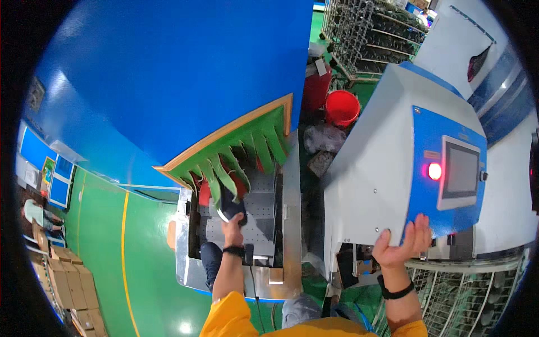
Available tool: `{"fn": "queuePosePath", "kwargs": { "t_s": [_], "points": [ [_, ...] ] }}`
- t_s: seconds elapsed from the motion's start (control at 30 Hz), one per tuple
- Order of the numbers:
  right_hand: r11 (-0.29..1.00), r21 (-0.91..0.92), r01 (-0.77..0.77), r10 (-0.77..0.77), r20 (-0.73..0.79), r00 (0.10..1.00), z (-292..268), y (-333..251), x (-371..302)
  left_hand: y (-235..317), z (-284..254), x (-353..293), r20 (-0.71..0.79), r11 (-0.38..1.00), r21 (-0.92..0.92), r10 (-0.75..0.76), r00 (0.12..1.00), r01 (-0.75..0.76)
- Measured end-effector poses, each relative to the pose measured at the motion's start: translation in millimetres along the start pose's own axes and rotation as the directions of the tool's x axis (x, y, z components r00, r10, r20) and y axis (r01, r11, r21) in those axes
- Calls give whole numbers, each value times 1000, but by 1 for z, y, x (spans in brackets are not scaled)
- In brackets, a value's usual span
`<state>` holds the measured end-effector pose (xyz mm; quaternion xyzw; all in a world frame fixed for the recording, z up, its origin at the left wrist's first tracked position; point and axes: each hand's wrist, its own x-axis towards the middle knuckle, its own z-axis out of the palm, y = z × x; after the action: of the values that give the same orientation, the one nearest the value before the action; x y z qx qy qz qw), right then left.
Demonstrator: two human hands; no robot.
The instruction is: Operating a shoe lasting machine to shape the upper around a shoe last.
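My left hand (233, 229) is closed on the near end of a dark shoe (229, 206) with a pale edge, its far end among green hanging strips (224, 171). These strips curtain the opening of a big blue machine (213, 67). Beneath the shoe lies a grey perforated conveyor bed (261, 196). Another dark, rounded item (211, 259) shows beside my left forearm; its kind is unclear. My right hand (403, 244) is open, thumb apart from the fingers, at the lower edge of a blue control panel (421, 216) with a dark screen (460, 171) and a glowing red button (434, 171).
Metal framing (292, 241) borders the conveyor. Red pieces (204, 194) show behind the strips. Beyond the gap stand a red bucket (342, 108) and a loaded wire rack (387, 45). Another rack (466, 292) is at lower right. Cardboard boxes (70, 281) and a person (42, 213) are far left.
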<state>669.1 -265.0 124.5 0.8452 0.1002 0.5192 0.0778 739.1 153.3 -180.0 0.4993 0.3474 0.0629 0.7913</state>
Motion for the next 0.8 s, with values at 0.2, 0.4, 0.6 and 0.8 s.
{"fn": "queuePosePath", "kwargs": {
  "t_s": [0.2,0.4,0.6,0.8],
  "points": [
    [998,62,-29,33,-65,997,-3,-8,11,-14,-53,-169,296,848,-292,-360,885,442],
    [651,724,-229,190,137,972,-67,-21,-9,5,-36,-351,723,821,-298,-139,677,487],
    [-627,457,-631,-201,687,698,-105,-37,-67,29,13,-457,977,780,162,-211,11,604],
    [-692,-158,-705,-583,699,415,-135,43,-71,41,47,-483,721,949,268,-311,619,165]
  ]
}}
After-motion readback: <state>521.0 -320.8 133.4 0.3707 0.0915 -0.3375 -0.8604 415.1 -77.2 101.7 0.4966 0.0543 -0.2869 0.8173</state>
